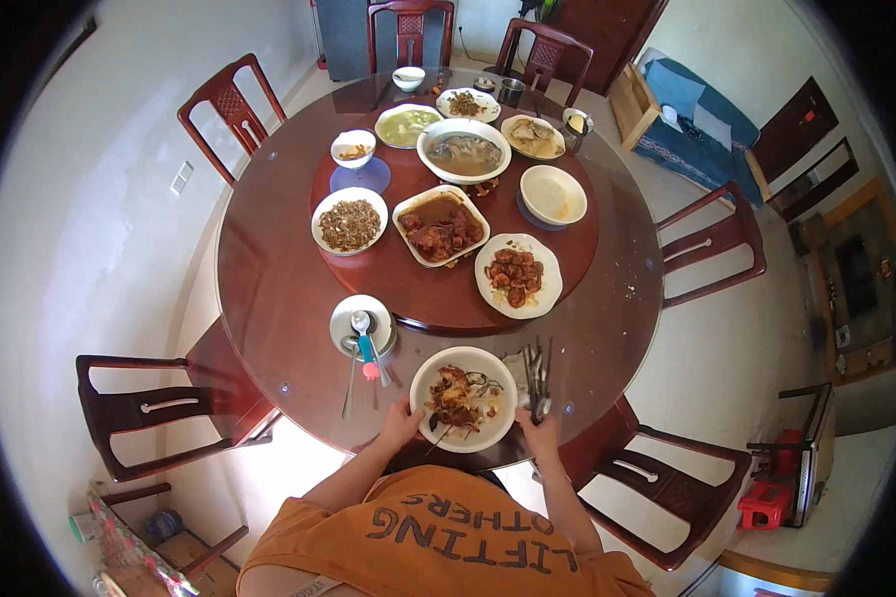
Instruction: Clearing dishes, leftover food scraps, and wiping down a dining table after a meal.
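Note:
A white bowl [422, 377] with food scraps and bones stands at the near edge of the round wooden table. My left hand [402, 424] grips its left side, thumb over the rim. On the opposite side my right hand [539, 434] has its thumb at the rim, and its other fingers are partly hidden. Just beyond that hand lies a bundle of chopsticks and spoons [537, 377] next to a crumpled cloth or tissue [517, 367]. Left of the bowl, several spoons [361, 336] rest on a stack of small white bowls [343, 322].
A wooden turntable [358, 280] carries several dishes, among them a square dish of braised meat [440, 226], a fish soup bowl [464, 151] and a plate of brown pieces [518, 276]. Wooden chairs [149, 407] surround the table [269, 246]. Crumbs [630, 289] lie at the right.

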Demonstrator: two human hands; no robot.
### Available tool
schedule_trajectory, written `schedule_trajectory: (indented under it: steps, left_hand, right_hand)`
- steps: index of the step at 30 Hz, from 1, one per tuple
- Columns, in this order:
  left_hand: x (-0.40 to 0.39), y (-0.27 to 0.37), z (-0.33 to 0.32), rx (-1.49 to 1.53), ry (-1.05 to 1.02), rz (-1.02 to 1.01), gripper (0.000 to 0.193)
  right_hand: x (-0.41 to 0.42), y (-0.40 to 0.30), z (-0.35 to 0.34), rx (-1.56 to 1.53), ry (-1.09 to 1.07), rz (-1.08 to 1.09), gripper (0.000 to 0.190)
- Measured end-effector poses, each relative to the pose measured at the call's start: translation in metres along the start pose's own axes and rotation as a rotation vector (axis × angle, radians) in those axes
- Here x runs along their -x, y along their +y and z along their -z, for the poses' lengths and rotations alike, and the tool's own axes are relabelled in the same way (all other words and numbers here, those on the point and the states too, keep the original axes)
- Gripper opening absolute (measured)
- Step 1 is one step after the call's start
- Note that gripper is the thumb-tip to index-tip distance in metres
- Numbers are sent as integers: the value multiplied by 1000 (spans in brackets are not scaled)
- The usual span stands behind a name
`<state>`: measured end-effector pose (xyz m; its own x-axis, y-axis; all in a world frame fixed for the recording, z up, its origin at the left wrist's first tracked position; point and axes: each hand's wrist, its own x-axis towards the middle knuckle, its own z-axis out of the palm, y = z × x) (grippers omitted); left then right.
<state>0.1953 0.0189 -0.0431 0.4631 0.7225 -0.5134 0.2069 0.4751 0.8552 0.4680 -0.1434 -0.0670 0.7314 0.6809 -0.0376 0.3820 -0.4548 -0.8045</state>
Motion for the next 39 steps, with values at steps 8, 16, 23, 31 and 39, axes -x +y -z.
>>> schedule_trajectory:
  steps: [8, 16, 23, 31, 39]
  left_hand:
    - [1, 10, 4, -137, 19, -49, 30]
    - [39, 41, 17, -329, -107, 27, 63]
    - [80, 144, 19, -75, -39, -467, 60]
    - [51, 206, 68, 707, 374, -337, 31]
    - [-77, 136, 258, -104, 774, -271, 25]
  right_hand:
    - [-2, -129, 33, 40, -166, -191, 32]
    - [-6, -182, -6, -269, -321, -146, 29]
    - [17, -295, -51, -173, -584, 273, 29]
    - [23, -365, -76, 158, -840, 596, 68]
    - [-16, -281, -24, -100, -574, 415, 55]
